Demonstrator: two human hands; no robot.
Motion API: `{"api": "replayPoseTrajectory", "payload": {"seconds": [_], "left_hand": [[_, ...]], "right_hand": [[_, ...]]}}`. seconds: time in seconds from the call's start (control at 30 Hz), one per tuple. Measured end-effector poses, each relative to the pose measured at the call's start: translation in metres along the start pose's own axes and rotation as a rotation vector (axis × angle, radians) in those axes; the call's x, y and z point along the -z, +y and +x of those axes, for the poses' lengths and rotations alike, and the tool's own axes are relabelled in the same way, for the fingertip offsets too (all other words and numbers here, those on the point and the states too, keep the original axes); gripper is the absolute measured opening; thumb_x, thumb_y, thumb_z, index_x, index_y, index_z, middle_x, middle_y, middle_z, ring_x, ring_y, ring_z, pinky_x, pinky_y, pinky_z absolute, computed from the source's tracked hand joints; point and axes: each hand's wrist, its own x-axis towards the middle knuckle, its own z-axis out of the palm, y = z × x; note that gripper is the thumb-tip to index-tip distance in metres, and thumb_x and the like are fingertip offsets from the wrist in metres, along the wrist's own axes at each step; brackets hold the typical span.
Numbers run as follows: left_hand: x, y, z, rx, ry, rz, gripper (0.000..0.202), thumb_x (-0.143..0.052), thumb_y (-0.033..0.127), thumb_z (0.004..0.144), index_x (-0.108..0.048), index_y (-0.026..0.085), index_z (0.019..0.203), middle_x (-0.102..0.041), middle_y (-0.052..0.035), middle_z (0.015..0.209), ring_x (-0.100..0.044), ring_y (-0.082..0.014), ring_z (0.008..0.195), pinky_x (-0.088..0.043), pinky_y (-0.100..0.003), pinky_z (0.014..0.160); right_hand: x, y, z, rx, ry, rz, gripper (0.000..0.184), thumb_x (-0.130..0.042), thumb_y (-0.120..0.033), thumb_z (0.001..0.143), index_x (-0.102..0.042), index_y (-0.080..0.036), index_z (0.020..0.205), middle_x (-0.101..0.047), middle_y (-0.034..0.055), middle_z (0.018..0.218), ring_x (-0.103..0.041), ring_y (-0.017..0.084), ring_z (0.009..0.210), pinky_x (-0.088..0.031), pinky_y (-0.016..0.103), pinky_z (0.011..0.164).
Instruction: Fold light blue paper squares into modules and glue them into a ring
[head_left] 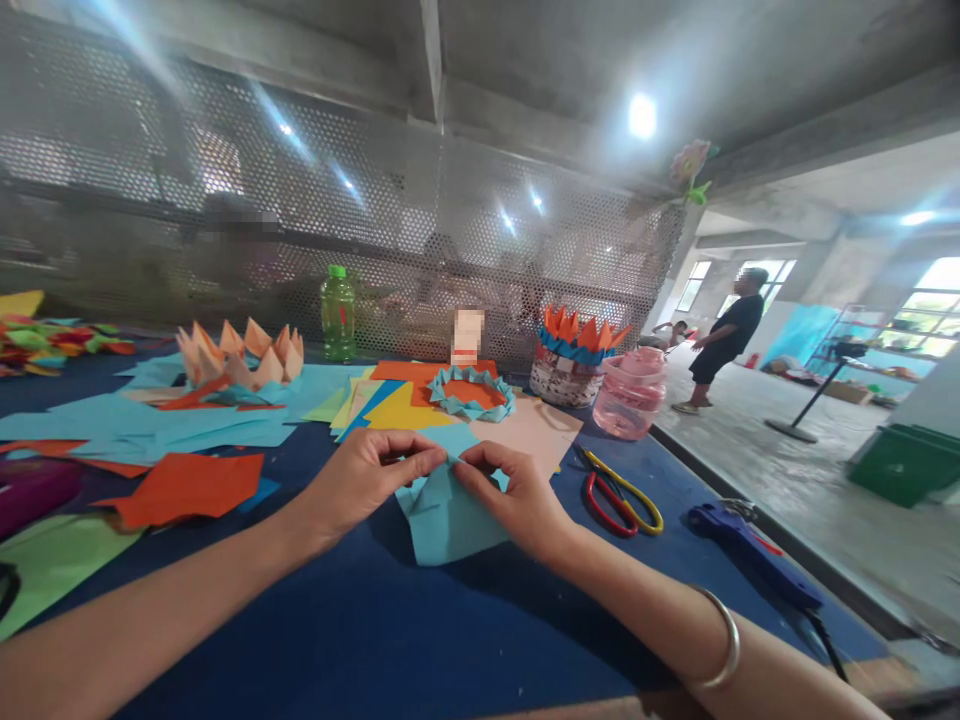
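Observation:
A light blue sheet of paper (454,530) is pinched at its upper edge between my two hands, above the dark blue table. My left hand (379,465) closes thumb and fingers on the paper from the left. From the right, my right hand (510,490) pinches the same edge close beside it; a silver bangle circles that forearm. The sheet hangs toward me, its lower part loose. Just behind it lies a ring of folded light blue paper (472,415) on orange and yellow sheets. The fingertips partly hide the pinched edge.
Scissors (622,500) and a blue glue gun (754,555) lie at right. A pink jug (630,395), a pot with orange paper points (570,365) and a green bottle (337,315) stand behind. A peach paper crown (240,360) sits at left. A person (727,335) stands beyond the table.

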Motion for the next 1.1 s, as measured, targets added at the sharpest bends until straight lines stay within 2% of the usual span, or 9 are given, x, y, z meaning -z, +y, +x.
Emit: {"api": "replayPoseTrajectory", "payload": {"seconds": [0.33, 0.67, 0.83, 1.1], "left_hand": [[0.0006, -0.0013, -0.0012, -0.021, -0.011, 0.078, 0.026, -0.065, 0.042, 0.07, -0.072, 0.017, 0.073, -0.068, -0.0017, 0.07, -0.057, -0.0147, 0.064, -0.043, -0.023, 0.061], [-0.0017, 0.001, -0.0032, -0.019, 0.01, 0.072, 0.025, -0.064, 0.041, 0.069, -0.071, 0.017, 0.072, -0.068, -0.002, 0.07, -0.058, -0.0156, 0.066, -0.044, -0.025, 0.064], [-0.0021, -0.0001, -0.0042, -0.005, -0.004, 0.065, 0.026, -0.063, 0.042, 0.071, -0.071, 0.017, 0.075, -0.067, -0.0016, 0.071, -0.055, -0.0149, 0.066, -0.042, -0.024, 0.062], [-0.0021, 0.0039, -0.0048, -0.011, -0.027, -0.11, 0.031, -0.061, 0.045, 0.075, -0.066, 0.018, 0.061, -0.058, 0.0016, 0.06, -0.047, -0.0112, 0.058, -0.038, -0.022, 0.058]], "right_hand": [[-0.0018, 0.0006, -0.0019, 0.029, -0.008, -0.048, 0.019, -0.052, -0.031, 0.086, -0.065, -0.017, 0.084, -0.063, 0.0003, 0.076, -0.054, 0.012, 0.073, -0.04, 0.023, 0.069], [-0.0031, 0.0002, -0.0011, -0.068, -0.062, 0.093, 0.027, -0.053, -0.04, 0.086, -0.064, -0.016, 0.08, -0.056, -0.0019, 0.069, -0.046, 0.01, 0.066, -0.035, 0.02, 0.059], [-0.0042, -0.0011, -0.0015, -0.096, -0.073, 0.089, 0.027, -0.054, -0.04, 0.084, -0.063, -0.015, 0.078, -0.054, -0.0025, 0.067, -0.045, 0.01, 0.065, -0.034, 0.019, 0.057], [-0.0032, -0.0022, -0.0017, -0.08, -0.041, 0.088, 0.026, -0.054, -0.039, 0.084, -0.064, -0.016, 0.078, -0.055, -0.0014, 0.068, -0.046, 0.01, 0.065, -0.036, 0.02, 0.057]]}}
